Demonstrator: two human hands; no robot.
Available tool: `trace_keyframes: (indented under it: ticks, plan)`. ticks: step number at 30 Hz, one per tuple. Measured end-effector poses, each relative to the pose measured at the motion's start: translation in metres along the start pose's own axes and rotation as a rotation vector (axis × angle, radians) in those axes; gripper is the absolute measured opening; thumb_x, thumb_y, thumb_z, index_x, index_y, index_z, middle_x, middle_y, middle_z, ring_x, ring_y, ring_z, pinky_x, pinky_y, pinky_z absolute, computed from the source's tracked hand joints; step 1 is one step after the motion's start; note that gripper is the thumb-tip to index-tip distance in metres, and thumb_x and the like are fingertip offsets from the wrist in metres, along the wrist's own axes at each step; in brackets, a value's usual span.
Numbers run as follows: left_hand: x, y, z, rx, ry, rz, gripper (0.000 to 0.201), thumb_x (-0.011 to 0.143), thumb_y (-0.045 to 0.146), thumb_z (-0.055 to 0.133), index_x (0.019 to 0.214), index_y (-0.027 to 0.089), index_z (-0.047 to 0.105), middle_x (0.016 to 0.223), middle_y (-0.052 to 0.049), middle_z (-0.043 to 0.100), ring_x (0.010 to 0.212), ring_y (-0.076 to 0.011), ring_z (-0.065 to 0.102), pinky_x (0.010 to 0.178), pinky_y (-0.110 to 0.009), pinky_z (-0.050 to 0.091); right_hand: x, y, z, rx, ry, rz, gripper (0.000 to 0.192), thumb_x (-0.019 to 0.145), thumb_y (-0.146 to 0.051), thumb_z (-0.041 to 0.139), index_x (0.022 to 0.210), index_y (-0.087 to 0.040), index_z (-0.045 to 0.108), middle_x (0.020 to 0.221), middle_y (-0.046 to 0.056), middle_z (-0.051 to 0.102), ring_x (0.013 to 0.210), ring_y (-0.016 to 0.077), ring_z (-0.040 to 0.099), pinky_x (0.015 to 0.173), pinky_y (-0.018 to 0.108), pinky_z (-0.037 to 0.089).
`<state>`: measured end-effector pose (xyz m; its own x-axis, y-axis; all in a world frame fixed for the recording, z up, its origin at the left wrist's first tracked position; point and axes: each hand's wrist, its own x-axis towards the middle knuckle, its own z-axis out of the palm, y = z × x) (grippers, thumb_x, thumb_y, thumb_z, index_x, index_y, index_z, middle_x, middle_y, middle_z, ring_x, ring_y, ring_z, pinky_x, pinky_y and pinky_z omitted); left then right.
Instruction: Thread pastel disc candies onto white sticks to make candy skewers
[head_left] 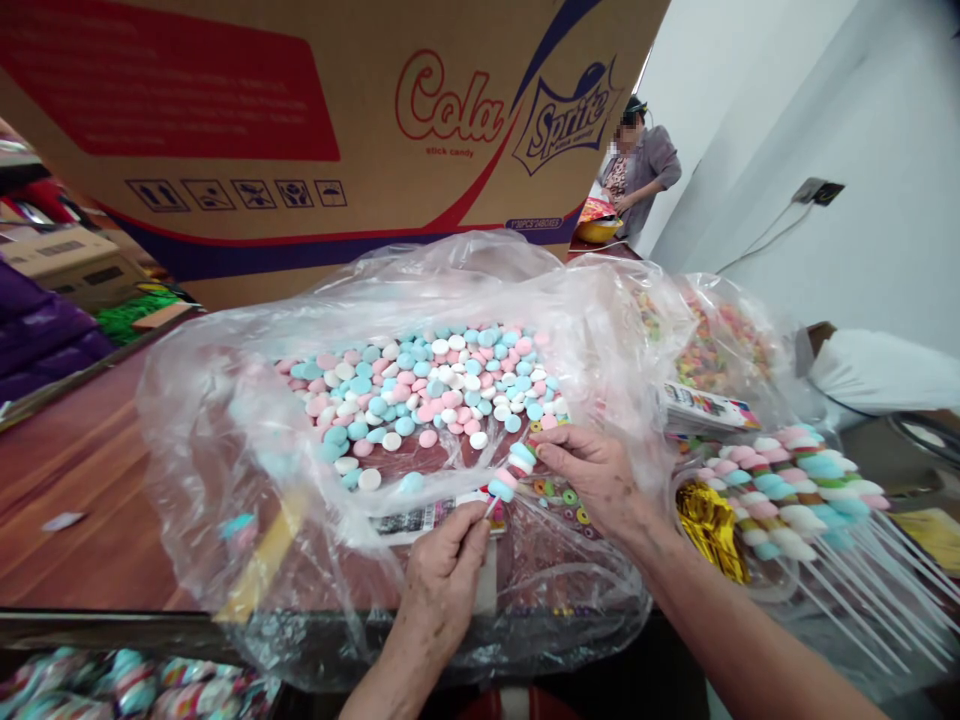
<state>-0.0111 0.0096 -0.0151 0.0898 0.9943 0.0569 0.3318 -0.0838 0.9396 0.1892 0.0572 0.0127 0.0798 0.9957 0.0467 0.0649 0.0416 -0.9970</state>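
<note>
Between my hands is a candy skewer (pixel 502 486), a white stick threaded with pink, blue and white marshmallow discs and a few coloured rings. My left hand (pixel 450 560) pinches the stick just below the lowest discs. At the skewer's upper end, the fingers of my right hand (pixel 589 465) close on a small candy piece, mostly hidden by the fingertips. Beyond both hands, loose pastel marshmallow discs (pixel 427 385) lie in a clear plastic bag (pixel 217 430) spread open on the table. Green, yellow and purple candy rings (pixel 570 497) lie beside my right hand.
A large cardboard box (pixel 360 230) stands behind the bag. At right lie several threaded skewers (pixel 795 490), gold twist ties (pixel 712 530), printed labels (pixel 709 408) and a bag of colourful candy (pixel 727 335). Wrapped candies (pixel 135 685) sit below the table's edge. Another person (pixel 646 170) works behind.
</note>
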Motion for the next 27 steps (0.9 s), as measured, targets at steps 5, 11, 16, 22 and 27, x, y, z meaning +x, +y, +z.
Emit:
trace_keyframes:
  ticks: [5, 11, 16, 22, 27]
  plan:
    - [0.001, -0.001, -0.001, 0.019, -0.007, -0.008, 0.025, 0.088, 0.033, 0.056, 0.094, 0.021, 0.076, 0.056, 0.004, 0.056, 0.051, -0.0138, 0.052, 0.054, -0.022, 0.041, -0.001, -0.009, -0.001, -0.222, -0.045, -0.137, 0.017, 0.083, -0.03, 0.064, 0.091, -0.021, 0.076, 0.091, 0.003, 0.076, 0.085, 0.0189, 0.069, 0.079, 0.032, 0.054]
    - [0.002, -0.001, 0.001, -0.019, 0.003, -0.017, 0.024, 0.087, 0.033, 0.056, 0.09, 0.02, 0.076, 0.056, 0.004, 0.055, 0.053, -0.0135, 0.051, 0.054, -0.022, 0.041, 0.0, -0.013, 0.0, -0.378, -0.131, -0.387, 0.021, 0.09, -0.023, 0.055, 0.099, -0.023, 0.074, 0.096, 0.003, 0.074, 0.089, 0.0167, 0.067, 0.082, 0.03, 0.052]
    - [0.002, 0.0, 0.0, -0.04, -0.013, -0.059, 0.026, 0.087, 0.034, 0.055, 0.092, 0.019, 0.075, 0.057, 0.004, 0.053, 0.054, -0.0139, 0.05, 0.055, -0.022, 0.041, 0.003, -0.006, -0.004, -0.43, -0.217, -0.486, 0.023, 0.093, -0.024, 0.052, 0.103, -0.024, 0.073, 0.1, 0.004, 0.074, 0.093, 0.0172, 0.067, 0.086, 0.032, 0.052]
    - [0.004, 0.0, -0.001, -0.043, -0.025, -0.059, 0.026, 0.087, 0.034, 0.053, 0.092, 0.019, 0.074, 0.057, 0.005, 0.05, 0.054, -0.0143, 0.049, 0.055, -0.023, 0.039, 0.002, -0.001, -0.001, -0.405, -0.248, -0.498, 0.023, 0.093, -0.023, 0.053, 0.103, -0.025, 0.074, 0.1, 0.004, 0.074, 0.093, 0.0169, 0.068, 0.086, 0.032, 0.052]
    - [0.003, 0.0, -0.001, -0.045, -0.022, -0.064, 0.024, 0.087, 0.034, 0.053, 0.087, 0.019, 0.073, 0.058, 0.005, 0.05, 0.055, -0.0144, 0.048, 0.056, -0.023, 0.039, -0.001, 0.001, 0.006, -0.372, -0.197, -0.493, 0.022, 0.091, -0.022, 0.055, 0.1, -0.025, 0.075, 0.091, 0.003, 0.074, 0.084, 0.0152, 0.067, 0.077, 0.028, 0.053]
